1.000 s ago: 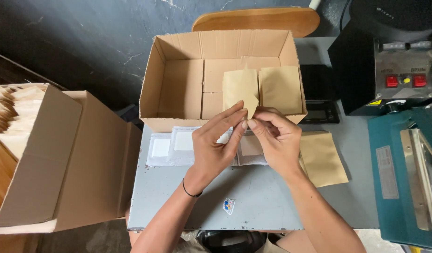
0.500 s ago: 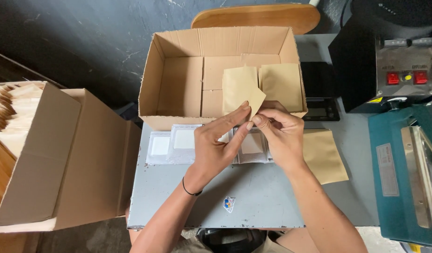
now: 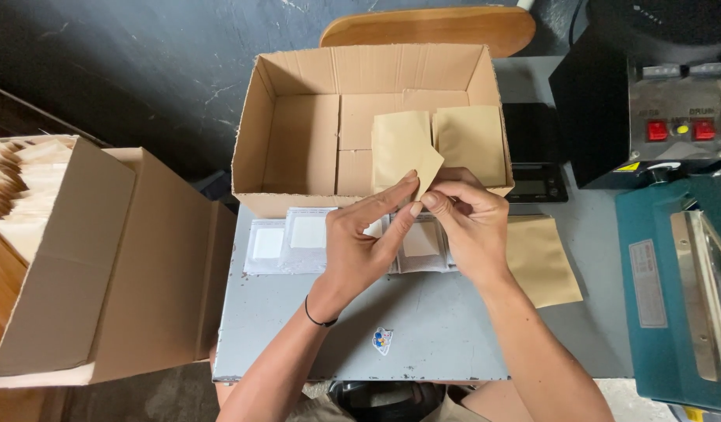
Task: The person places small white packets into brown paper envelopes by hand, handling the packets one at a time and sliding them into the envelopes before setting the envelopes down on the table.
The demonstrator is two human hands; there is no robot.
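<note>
Both hands, left hand (image 3: 360, 246) and right hand (image 3: 466, 227), pinch a kraft pouch (image 3: 403, 152) over the pouch-holding cardboard box (image 3: 298, 133).

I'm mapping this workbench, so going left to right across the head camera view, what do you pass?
Open carton of kraft pouches → clear sachets → left hand → right hand → flat kraft pouch → teal heat sealer.

- I see bare tabletop (image 3: 423, 328) near me.
- Ahead, the box (image 3: 298, 199) wall blocks; sachets (image 3: 290, 242) lie before it.
- A sealer (image 3: 673, 289) crowds my right.
</note>
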